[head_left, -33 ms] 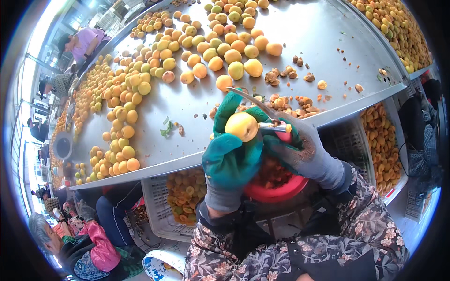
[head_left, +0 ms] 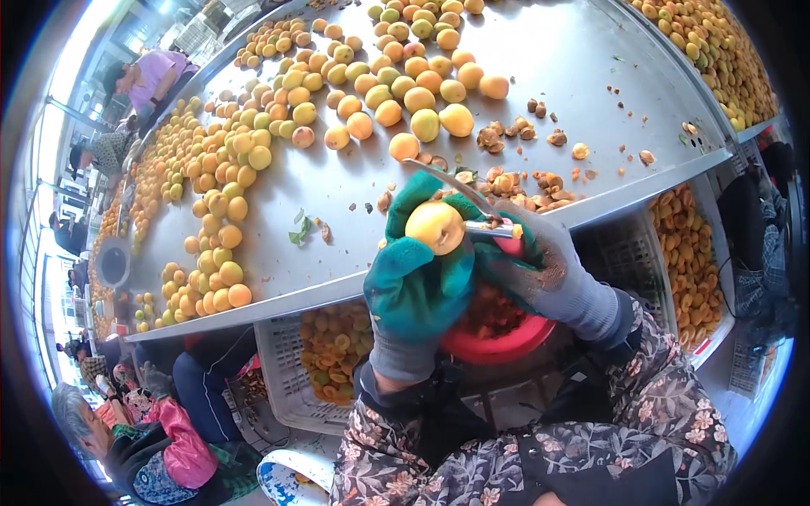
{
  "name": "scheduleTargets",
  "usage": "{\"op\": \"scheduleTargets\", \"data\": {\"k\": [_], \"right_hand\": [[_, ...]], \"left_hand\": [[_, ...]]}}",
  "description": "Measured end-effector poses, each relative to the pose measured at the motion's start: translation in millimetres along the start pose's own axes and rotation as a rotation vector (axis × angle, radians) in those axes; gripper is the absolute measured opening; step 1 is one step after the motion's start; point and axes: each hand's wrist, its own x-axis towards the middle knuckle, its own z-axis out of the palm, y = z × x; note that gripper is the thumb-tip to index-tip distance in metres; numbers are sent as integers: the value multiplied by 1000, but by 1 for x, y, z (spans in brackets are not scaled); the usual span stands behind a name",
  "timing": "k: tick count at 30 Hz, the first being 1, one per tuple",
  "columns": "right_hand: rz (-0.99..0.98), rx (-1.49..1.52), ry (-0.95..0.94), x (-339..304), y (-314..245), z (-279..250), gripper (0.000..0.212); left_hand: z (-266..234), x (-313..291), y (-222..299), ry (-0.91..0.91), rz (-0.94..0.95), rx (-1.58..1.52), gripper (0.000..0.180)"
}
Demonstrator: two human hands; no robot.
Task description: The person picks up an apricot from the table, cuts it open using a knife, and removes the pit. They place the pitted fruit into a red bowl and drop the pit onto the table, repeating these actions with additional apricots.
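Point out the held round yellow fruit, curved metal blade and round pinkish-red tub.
Held round yellow fruit (head_left: 434, 227), head view: skin's middle.
Curved metal blade (head_left: 462, 186), head view: about mid-length.
Round pinkish-red tub (head_left: 506, 344), head view: near rim.

The left hand (head_left: 418, 291) and right hand (head_left: 548, 274) partly hide the red basin (head_left: 506, 344), the lower edge cuts off a white container (head_left: 287, 456), and the upper edge truncates the heaped fruit (head_left: 717, 59) at right.

The seated person's gloved left hand (head_left: 419, 287) grips one orange-yellow fruit (head_left: 434, 226); the gloved right hand (head_left: 548, 268), adjacent, holds a curved blade (head_left: 463, 189). Loose fruits (head_left: 456, 121) occupy the metal table (head_left: 354, 244) opposite.
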Motion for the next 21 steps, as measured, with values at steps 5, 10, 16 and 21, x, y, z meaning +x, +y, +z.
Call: {"op": "scheduleTargets", "data": {"k": [5, 10, 16, 21], "right_hand": [[-38, -48, -90, 2, -9, -1, 42], [-87, -90, -75, 5, -5, 0, 43], [35, -90, -75, 1, 7, 7, 39], [-13, -131, 6, 2, 13, 21, 34]], "left_hand": [[-1, -7, 8, -35, -133, -200, 49], [5, -5, 12, -33, -209, -323, 45], [15, -9, 9, -3, -111, -274, 32], [13, -8, 3, 28, 221, 154, 26]]}}
